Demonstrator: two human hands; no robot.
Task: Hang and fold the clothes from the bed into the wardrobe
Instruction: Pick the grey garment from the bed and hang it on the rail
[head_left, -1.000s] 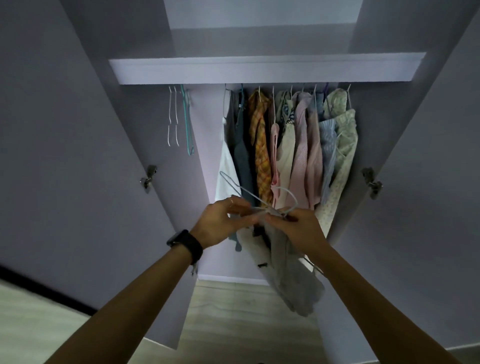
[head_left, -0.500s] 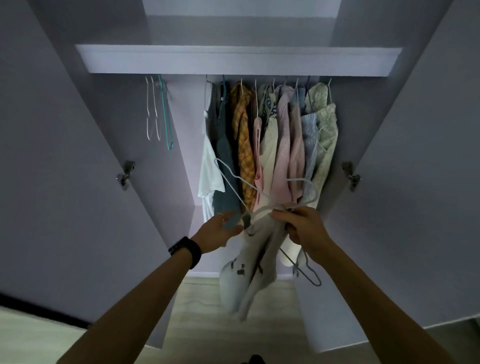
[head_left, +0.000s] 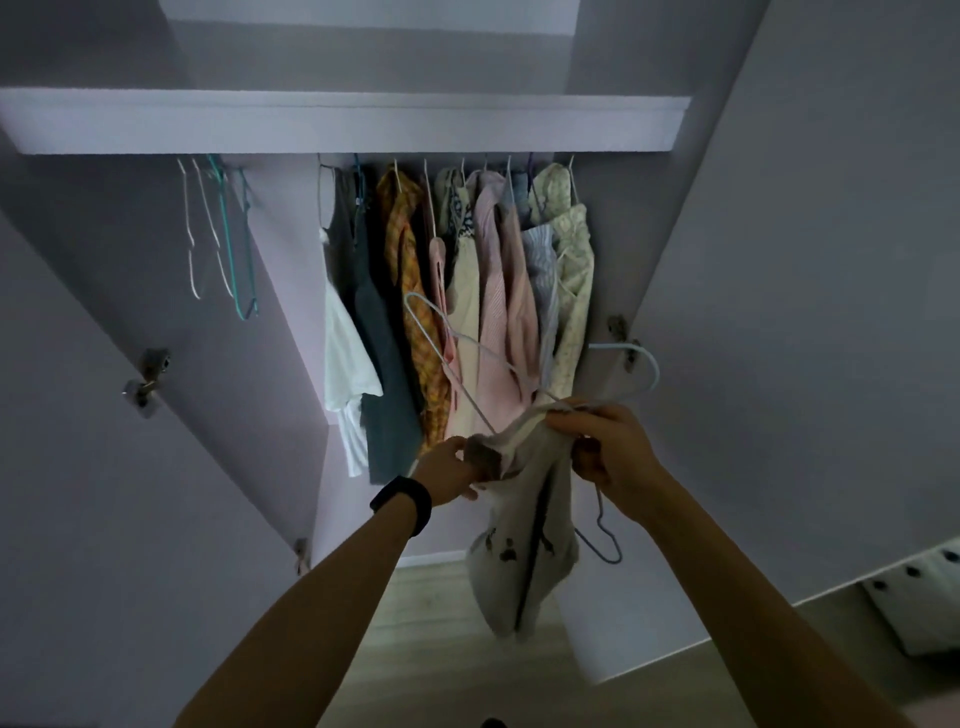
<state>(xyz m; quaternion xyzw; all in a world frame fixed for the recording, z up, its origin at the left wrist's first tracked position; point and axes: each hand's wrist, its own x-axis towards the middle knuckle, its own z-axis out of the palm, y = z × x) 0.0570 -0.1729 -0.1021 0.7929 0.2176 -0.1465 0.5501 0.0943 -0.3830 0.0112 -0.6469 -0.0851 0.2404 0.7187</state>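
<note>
Between the hands, a grey garment (head_left: 524, 561) was held up before the open wardrobe, its length hanging below them toward the wooden floor (head_left: 441, 649). The left hand (head_left: 452, 470), worn with a dark wristband (head_left: 401, 499), was pinched on a folded upper edge of the garment. The right hand (head_left: 608, 447) was closed round the garment's top together with a pale wire hanger (head_left: 657, 373). The hanger was turned upside down: its shoulders rose above both hands and its hook dangled just under the right one. The hands were kept near each other but apart. Beyond and above them, a row of hung clothes (head_left: 488, 291) was seen under the wardrobe shelf (head_left: 343, 122). Further to the left of the left hand, a few bare hangers (head_left: 228, 244) were hung. Well off to the right of the right hand, past the door (head_left: 831, 312), spotted white fabric (head_left: 914, 597) was visible.
</note>
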